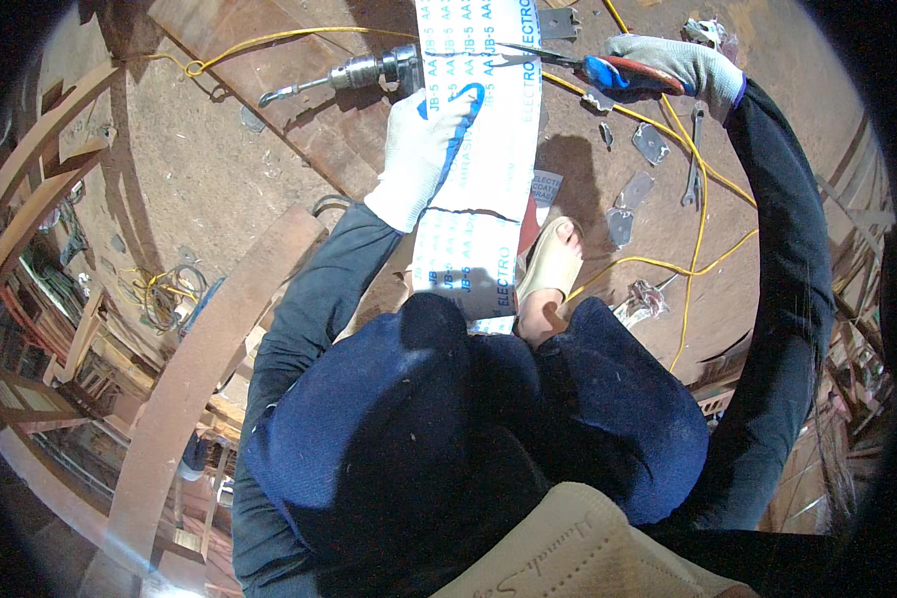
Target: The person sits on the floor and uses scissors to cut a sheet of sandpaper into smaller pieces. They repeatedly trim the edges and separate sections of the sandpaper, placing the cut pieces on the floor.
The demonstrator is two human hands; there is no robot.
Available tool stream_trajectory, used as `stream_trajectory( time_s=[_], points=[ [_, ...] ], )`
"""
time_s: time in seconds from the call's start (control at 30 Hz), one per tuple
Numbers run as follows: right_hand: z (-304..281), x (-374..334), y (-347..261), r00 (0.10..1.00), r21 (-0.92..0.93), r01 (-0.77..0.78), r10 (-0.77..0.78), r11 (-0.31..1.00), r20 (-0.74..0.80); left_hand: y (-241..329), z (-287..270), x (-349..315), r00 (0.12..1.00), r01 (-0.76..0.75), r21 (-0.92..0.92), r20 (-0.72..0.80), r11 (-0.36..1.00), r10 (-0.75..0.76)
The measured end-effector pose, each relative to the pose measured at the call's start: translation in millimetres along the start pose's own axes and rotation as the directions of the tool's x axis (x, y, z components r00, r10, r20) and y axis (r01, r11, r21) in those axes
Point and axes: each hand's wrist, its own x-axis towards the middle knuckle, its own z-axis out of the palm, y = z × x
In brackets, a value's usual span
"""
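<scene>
Head view: The left hand (419,149) clasps the left edge of the white printed strip (498,149), running near to far at centre. The right hand (680,68) grips scissors (568,61), blades at the strip's far right. Strip: probably light, flexible; hold by edges.

Floor (219,184) clutter, both sides.
Drill (369,71) far left, bit (294,91) pointing left. Right: yellow cord (658,262), wrench (694,164) just beside it, gray plates (651,145) scattered. Left: coiled cables (167,291), long wooden board (204,374) nearer.
</scene>
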Motion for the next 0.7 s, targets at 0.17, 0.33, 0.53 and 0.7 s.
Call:
stream_trajectory(
  time_s=[0.17,0.33,0.53,0.7],
  points=[
    [0.7,-10.8,-37.0,0.989,0.005,-0.126,0.126,0.992,-0.074,-3.0,-3.2,-4.8,0.999,-0.001,-0.022,0.050,1.000,0.003],
    [7.9,-19.9,-46.0,0.977,-0.231,0.033,-0.080,0.972,-0.197,2.2,-2.5,-12.0,1.000,-0.012,-0.081,0.000,0.997,0.012],
    [106.4,-11.0,-16.4,0.593,0.327,-0.046,0.289,0.944,-0.751,-2.9,-0.7,-8.3,0.992,0.085,0.031,-0.096,0.996,-0.082],
    [157.9,3.2,-107.4,0.671,0.516,0.070,0.343,0.854,-0.657,-10.5,29.4,-23.2,0.997,-0.020,-0.176,-0.076,0.984,0.007]
  ],
)
